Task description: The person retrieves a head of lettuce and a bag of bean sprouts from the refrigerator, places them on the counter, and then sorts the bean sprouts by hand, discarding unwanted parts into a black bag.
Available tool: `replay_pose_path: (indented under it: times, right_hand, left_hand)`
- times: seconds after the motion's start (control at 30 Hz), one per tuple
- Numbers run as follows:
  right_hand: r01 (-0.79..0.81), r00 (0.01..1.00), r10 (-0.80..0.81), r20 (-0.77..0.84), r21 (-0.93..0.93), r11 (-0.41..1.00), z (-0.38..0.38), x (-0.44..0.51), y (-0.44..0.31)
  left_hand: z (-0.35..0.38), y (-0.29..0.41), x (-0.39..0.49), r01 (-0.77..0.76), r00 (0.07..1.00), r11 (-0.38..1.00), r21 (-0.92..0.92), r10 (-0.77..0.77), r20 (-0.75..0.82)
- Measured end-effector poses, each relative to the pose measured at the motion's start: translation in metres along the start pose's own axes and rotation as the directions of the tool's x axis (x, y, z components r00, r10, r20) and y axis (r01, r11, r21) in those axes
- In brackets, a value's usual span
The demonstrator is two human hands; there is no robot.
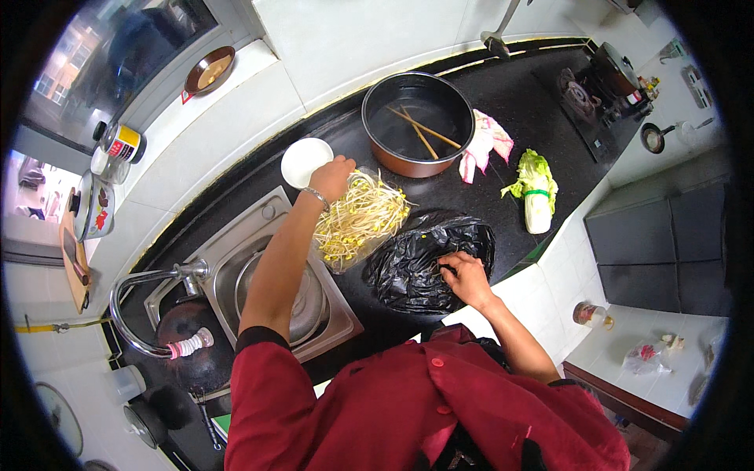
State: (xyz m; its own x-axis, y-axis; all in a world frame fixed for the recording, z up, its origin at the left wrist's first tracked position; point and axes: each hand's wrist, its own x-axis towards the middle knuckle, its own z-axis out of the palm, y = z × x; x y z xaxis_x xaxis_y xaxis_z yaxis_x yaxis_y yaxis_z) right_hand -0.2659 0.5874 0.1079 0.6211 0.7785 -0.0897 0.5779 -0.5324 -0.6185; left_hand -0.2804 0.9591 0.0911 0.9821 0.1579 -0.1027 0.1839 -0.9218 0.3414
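Note:
My left hand is between a white bowl and a pile of soybean sprouts, overlapping the bowl's rim. Its fingertips point away from me, and whether they grip anything is hidden. Under the sprouts lies a clear plastic tray or bag. My right hand hovers over the mouth of a black plastic bag spread open on the counter. Thumb and fingers are bent close together there; anything small between them is too fine to make out.
Beyond the sprouts stands a large pot with two crossed wooden chopsticks inside. A pink-and-white cloth touches it. Napa cabbage, green-banded, lies right. At left are a steel sink, a curved faucet and a dark wok.

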Motion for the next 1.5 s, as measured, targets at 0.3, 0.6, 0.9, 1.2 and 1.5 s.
replay_pose_path:
  times: [0.3, 0.6, 0.9, 1.2, 1.5]
  right_hand:
    - [-0.001, 0.998, -0.002, 0.066, 0.038, 0.999, 0.000, 0.003, -0.002]
    - [0.026, 0.996, -0.033, 0.084, 0.086, 0.996, -0.007, 0.013, -0.021]
    - [-0.076, 0.989, 0.139, -0.044, 0.657, 0.750, -0.053, 0.038, -0.049]
    - [0.156, 0.986, -0.164, -0.013, 0.391, 0.907, -0.073, 0.024, -0.090]
    - [0.061, 0.973, 0.037, -0.227, 0.408, 0.911, -0.061, 0.013, -0.069]
  left_hand:
    - [-0.047, 0.020, -0.017, -0.077, 0.997, 0.992, -0.102, 0.075, -0.018]
    - [-0.132, 0.066, -0.054, 0.169, 0.985, 0.819, -0.548, -0.121, 0.122]
    - [-0.145, 0.108, -0.105, 0.258, 0.966, 0.545, -0.798, -0.115, 0.233]
    - [-0.099, 0.139, -0.116, 0.180, 0.976, 0.489, -0.853, 0.016, 0.215]
    - [-0.087, 0.149, -0.123, 0.162, 0.979, 0.538, -0.827, 0.020, 0.204]
